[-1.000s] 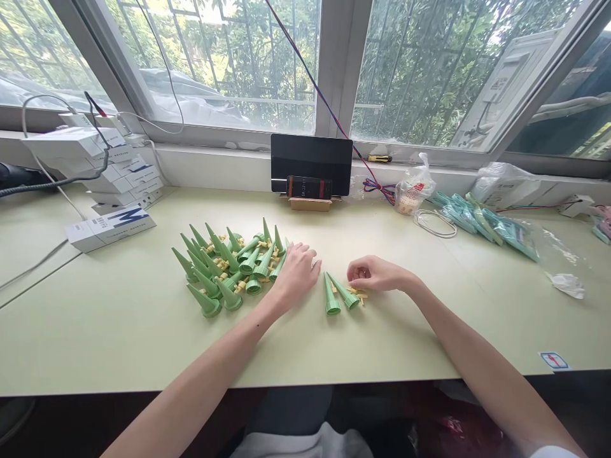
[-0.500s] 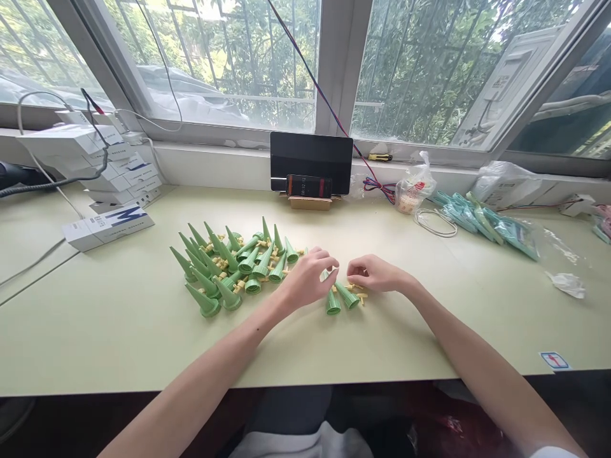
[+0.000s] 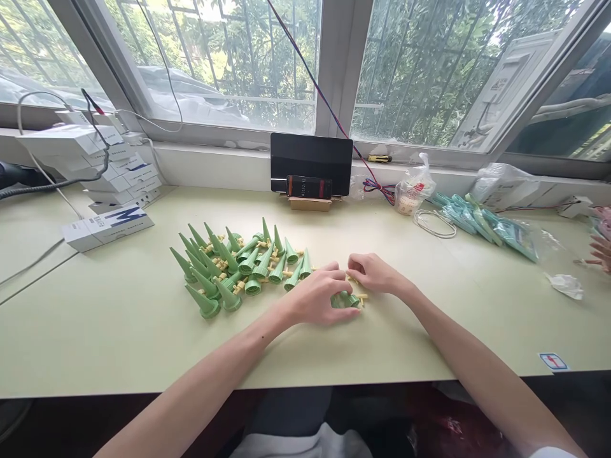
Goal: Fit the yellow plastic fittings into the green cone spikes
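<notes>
Head | green cones (image 3: 222,249): tapered, open-based | left hand (image 3: 319,295): half-curled over one, grip unclear | right hand (image 3: 376,273): fingertips close, hold unclear

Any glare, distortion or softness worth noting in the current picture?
Head view: daylight overexposes patches of the windows; a pale sheen brightens the tabletop in front of the phone; the window frame at left slants steeply, suggesting wide-angle distortion; the green cones look reasonably sharp, but fine detail on the small yellow pieces is lost.

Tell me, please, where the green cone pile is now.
In the head view, the green cone pile lies left of centre on the table, between the nearest white box and the left hand.
</notes>
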Motion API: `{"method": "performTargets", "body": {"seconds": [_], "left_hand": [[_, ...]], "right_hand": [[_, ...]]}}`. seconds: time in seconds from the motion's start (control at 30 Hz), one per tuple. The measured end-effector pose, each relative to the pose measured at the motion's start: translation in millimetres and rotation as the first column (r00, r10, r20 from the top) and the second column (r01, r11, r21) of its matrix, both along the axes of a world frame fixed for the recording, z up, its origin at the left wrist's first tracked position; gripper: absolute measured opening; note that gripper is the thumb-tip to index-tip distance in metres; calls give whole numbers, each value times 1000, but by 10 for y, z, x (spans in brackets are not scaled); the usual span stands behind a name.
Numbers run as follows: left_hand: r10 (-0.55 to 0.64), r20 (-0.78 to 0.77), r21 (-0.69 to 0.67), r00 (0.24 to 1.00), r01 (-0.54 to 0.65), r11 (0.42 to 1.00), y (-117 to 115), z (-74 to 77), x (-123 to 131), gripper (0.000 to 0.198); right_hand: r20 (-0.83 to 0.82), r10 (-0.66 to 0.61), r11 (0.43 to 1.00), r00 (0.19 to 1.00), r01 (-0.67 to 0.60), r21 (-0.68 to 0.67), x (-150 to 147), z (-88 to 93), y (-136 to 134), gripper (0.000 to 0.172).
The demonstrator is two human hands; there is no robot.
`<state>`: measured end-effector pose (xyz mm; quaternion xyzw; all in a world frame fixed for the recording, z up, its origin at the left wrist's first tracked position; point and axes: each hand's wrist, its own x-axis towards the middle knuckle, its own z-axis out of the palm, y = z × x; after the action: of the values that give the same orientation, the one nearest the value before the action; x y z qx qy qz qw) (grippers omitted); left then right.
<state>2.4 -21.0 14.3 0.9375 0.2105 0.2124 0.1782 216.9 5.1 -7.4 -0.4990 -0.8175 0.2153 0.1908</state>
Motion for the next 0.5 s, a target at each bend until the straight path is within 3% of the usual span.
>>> {"method": "performTargets", "body": {"seconds": [0.5], "left_hand": [[-7, -6, 84, 1000, 7, 996, -16, -83, 48, 11]], "right_hand": [[-7, -50, 999, 999, 50, 21, -47, -14, -15, 12]]}}
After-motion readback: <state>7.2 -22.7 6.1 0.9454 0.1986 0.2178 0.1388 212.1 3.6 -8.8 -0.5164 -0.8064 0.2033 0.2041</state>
